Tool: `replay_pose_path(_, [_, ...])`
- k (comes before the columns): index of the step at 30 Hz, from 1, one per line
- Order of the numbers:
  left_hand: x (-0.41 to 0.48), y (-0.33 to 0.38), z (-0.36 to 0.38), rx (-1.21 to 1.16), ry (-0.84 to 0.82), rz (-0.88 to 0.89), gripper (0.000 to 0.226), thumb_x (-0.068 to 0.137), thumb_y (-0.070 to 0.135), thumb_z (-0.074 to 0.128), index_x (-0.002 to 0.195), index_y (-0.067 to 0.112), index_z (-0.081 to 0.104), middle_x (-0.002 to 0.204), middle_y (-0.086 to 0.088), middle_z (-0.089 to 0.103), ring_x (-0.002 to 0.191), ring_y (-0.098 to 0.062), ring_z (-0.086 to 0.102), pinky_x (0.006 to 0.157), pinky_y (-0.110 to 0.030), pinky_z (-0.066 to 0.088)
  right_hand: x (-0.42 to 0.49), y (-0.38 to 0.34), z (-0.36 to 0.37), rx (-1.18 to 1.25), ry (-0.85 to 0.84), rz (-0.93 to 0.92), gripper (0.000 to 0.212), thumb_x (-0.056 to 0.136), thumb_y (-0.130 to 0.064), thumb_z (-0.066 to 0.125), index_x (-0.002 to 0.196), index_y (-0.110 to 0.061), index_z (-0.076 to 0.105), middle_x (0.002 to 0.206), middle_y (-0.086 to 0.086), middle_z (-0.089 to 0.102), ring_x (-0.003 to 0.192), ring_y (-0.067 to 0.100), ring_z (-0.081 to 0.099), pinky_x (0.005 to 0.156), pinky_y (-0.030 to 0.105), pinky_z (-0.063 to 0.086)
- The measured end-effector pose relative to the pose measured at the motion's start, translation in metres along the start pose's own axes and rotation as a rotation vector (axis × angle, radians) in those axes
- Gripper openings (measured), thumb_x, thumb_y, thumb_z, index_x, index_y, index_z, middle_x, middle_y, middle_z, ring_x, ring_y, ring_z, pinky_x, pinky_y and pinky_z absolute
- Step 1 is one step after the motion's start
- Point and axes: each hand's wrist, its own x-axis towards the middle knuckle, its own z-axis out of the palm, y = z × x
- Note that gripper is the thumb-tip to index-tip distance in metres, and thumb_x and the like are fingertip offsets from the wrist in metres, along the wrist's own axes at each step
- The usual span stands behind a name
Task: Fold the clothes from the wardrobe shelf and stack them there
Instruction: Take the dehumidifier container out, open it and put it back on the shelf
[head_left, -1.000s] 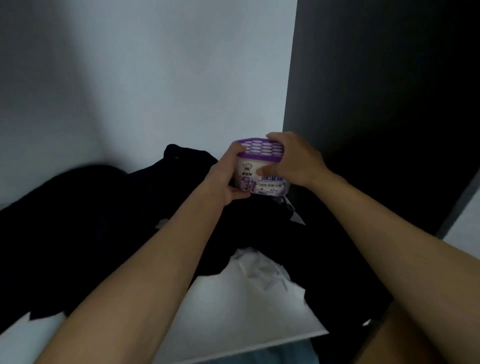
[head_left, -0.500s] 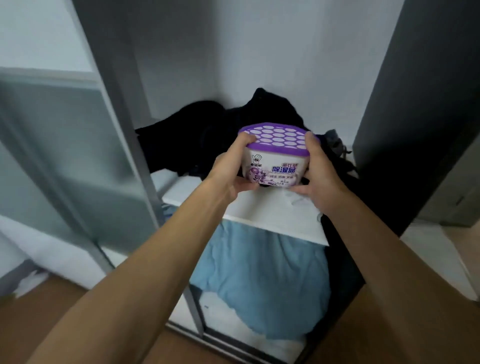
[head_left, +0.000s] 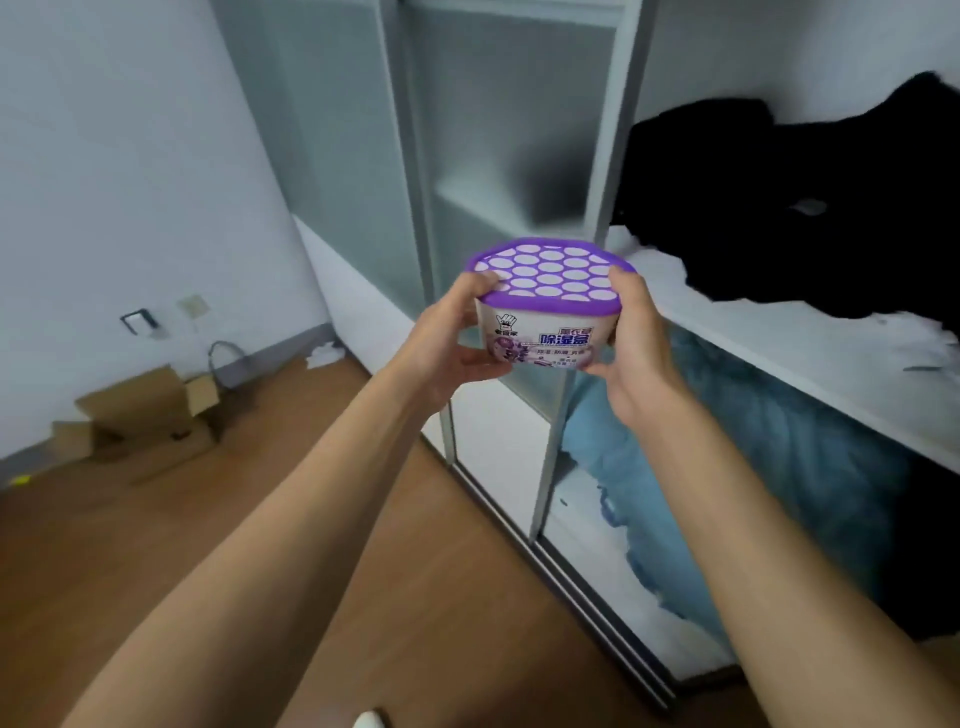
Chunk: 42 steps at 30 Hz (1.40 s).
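Note:
Both hands hold a white dehumidifier box (head_left: 550, 312) with a purple perforated lid, out in front of the wardrobe. My left hand (head_left: 452, 343) grips its left side and my right hand (head_left: 631, 348) its right side. A heap of black clothes (head_left: 789, 208) lies unfolded on the white wardrobe shelf (head_left: 810, 358) at the upper right, well clear of both hands.
A frosted sliding door (head_left: 498, 156) with a grey frame stands behind the box. A light blue quilt (head_left: 727, 467) fills the compartment under the shelf. An open cardboard box (head_left: 145, 415) and a paper scrap (head_left: 322, 354) lie on the wooden floor by the left wall.
The box came off the clothes on the shelf and out of the wardrobe. The view has swung left, so the shelf now sits at the right and the room floor shows.

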Motion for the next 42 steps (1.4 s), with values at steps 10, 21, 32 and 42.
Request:
replay_pose_path(10, [-0.066, -0.001, -0.286, -0.065, 0.389, 0.071, 0.047, 0.072, 0.051, 0.065, 0.110, 0.023, 0.067, 0.106, -0.002, 0.077, 0.094, -0.029, 0.074, 0.081, -0.043, 0.060, -0.039, 0.105, 0.274, -0.194, -0.448, 0.351, 0.057, 0.086, -0.077, 0.044, 0.123, -0.037, 0.058, 0.107, -0.006, 0.071, 0.100, 0.023, 0.068, 0.079, 0.050, 0.057])
replay_pose_path(21, [-0.102, 0.005, -0.565, -0.168, 0.563, 0.023, 0.049, 0.075, 0.051, 0.068, 0.114, 0.022, 0.067, 0.111, -0.001, 0.076, 0.098, -0.027, 0.071, 0.093, -0.046, 0.055, -0.075, 0.204, 0.545, -0.213, -0.624, 0.348, 0.041, 0.089, -0.071, 0.048, 0.111, -0.038, 0.059, 0.115, -0.002, 0.071, 0.104, 0.023, 0.068, 0.081, 0.050, 0.060])
replay_pose_path(32, [-0.013, 0.024, -0.769, -0.156, 0.804, 0.017, 0.051, 0.069, 0.054, 0.071, 0.108, 0.022, 0.066, 0.103, -0.001, 0.077, 0.090, -0.022, 0.076, 0.070, -0.027, 0.058, 0.025, 0.280, 0.765, -0.243, -0.845, 0.384, 0.055, 0.074, -0.078, 0.055, 0.109, -0.035, 0.062, 0.102, -0.009, 0.076, 0.096, 0.014, 0.073, 0.069, 0.043, 0.062])
replay_pose_path(42, [0.108, 0.067, -0.928, -0.277, 0.981, 0.012, 0.071, 0.058, 0.052, 0.073, 0.119, 0.017, 0.061, 0.096, 0.000, 0.078, 0.085, -0.020, 0.074, 0.075, -0.032, 0.056, 0.136, 0.318, 0.960, -0.271, -1.035, 0.437, 0.057, 0.089, -0.073, 0.042, 0.127, -0.033, 0.054, 0.119, -0.006, 0.070, 0.106, 0.013, 0.069, 0.082, 0.043, 0.060])
